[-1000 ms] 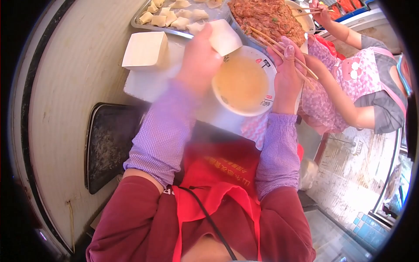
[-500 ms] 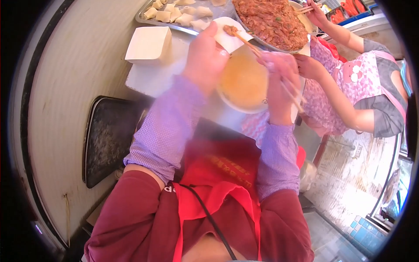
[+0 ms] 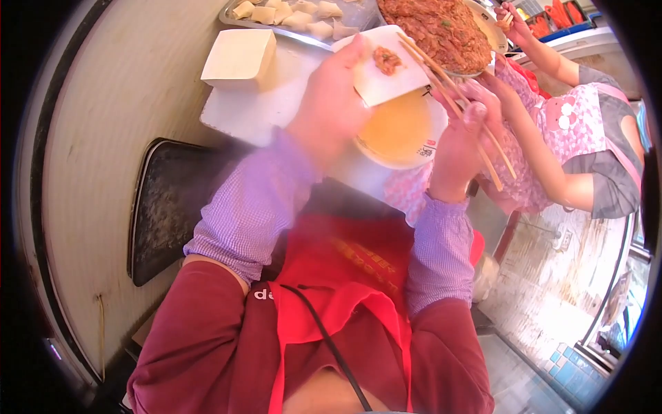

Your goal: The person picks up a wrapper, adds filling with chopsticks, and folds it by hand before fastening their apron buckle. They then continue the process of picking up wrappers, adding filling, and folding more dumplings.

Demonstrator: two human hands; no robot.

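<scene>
My left hand (image 3: 336,96) holds a flat square wonton wrapper (image 3: 407,77) by its left side. A small dab of meat filling (image 3: 387,61) lies on the wrapper. In my right hand (image 3: 463,131) is a pair of chopsticks (image 3: 452,86), fingers closed round them, tips just right of the filling and apart from it. Below the wrapper stands a bowl of yellowish liquid (image 3: 396,131), partly covered by it. A big bowl of minced meat (image 3: 441,31) sits beyond. To the left rises a stack of wrappers (image 3: 238,56) on the white work surface (image 3: 241,114).
A metal tray (image 3: 276,29) with several folded wontons lies at the back. At the right, a co-worker in a pink apron (image 3: 569,114) holds chopsticks near the meat bowl. A dark tray (image 3: 176,207) leans by the left wall.
The chopsticks have come away from the wrapper, leaving the filling on it. My right hand has moved right and slightly down. The wrapper now shows more of its flat face.
</scene>
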